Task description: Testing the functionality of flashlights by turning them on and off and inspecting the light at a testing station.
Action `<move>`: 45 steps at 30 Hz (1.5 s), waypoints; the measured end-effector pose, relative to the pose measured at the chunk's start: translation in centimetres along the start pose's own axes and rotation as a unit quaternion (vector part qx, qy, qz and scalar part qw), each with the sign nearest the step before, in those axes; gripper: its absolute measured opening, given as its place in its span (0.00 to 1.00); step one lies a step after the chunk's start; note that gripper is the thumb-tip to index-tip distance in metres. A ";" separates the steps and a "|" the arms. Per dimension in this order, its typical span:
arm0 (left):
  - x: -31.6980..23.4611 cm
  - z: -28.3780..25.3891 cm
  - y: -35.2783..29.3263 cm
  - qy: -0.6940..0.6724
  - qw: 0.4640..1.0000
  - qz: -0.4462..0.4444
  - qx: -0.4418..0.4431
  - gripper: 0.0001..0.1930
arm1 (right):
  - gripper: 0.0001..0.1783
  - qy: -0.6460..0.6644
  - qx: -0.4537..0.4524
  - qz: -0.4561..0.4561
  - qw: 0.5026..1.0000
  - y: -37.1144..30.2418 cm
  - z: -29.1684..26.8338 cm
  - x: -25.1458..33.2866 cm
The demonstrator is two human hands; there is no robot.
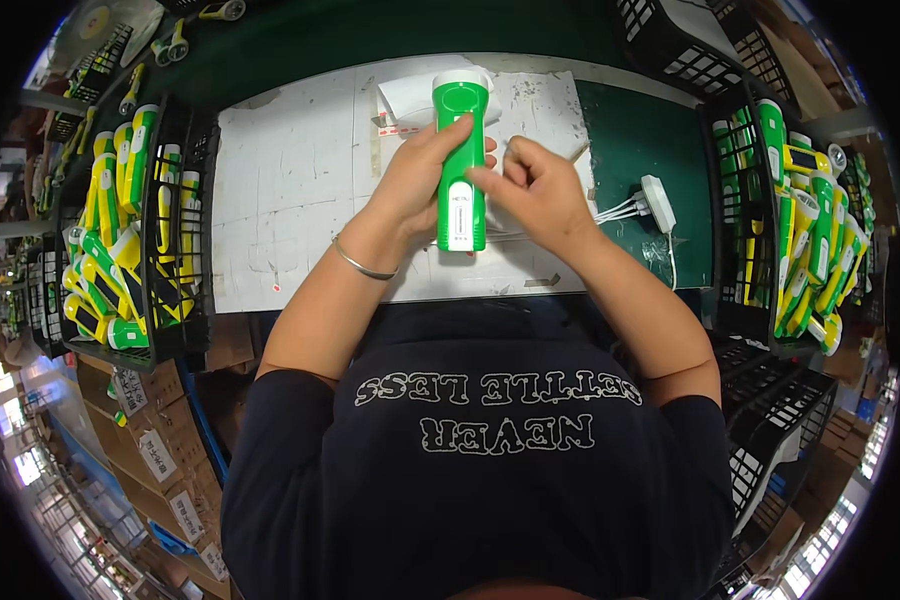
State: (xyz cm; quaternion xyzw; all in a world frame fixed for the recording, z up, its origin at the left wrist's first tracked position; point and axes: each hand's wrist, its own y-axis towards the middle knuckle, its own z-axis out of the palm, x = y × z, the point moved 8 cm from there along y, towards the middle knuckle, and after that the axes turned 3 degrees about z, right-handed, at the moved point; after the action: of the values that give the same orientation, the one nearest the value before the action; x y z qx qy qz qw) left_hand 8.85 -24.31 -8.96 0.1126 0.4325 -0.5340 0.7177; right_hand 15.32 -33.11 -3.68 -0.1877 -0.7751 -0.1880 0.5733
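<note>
My left hand (pixel 415 175) is wrapped round a green flashlight (pixel 461 155) with a white head, its thumb along the front and fingertips showing at the far side. The flashlight points away from me over the white work board (pixel 290 190). A white oblong panel with small print is on its handle. My right hand (pixel 545 195) is at the flashlight's right side, fingers curled in, with the thumb tip against the handle by the panel. Nothing shows in its curled fingers. Behind the flashlight lies a curved white sheet or roll (pixel 402 100), partly covered.
Black crates full of green and yellow flashlights stand at left (pixel 155 330) and right (pixel 765 305). A white power block (pixel 658 204) with cables lies on the green table (pixel 635 130). Cardboard boxes (pixel 160 450) are at lower left. More flashlights (pixel 178 42) lie at the far left.
</note>
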 end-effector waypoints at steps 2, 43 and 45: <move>0.0 -0.2 -0.5 -0.026 0.998 -0.052 -0.010 0.19 | 0.25 0.013 -0.008 0.047 0.999 0.6 -1.3 -0.9; -3.1 -4.1 -3.5 0.523 0.842 0.116 -0.052 0.35 | 0.13 -0.017 0.070 0.076 0.995 3.6 0.4 -3.6; -2.9 -2.7 -3.6 0.499 0.858 0.120 -0.032 0.35 | 0.14 0.018 0.071 0.089 0.993 3.3 0.2 -3.4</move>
State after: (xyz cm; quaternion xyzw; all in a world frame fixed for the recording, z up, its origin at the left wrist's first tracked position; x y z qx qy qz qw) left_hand 4.23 -22.12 -7.32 0.3921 0.7322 -0.3018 0.4680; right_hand 17.74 -30.37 -6.78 -0.2114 -0.7563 -0.0835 0.6135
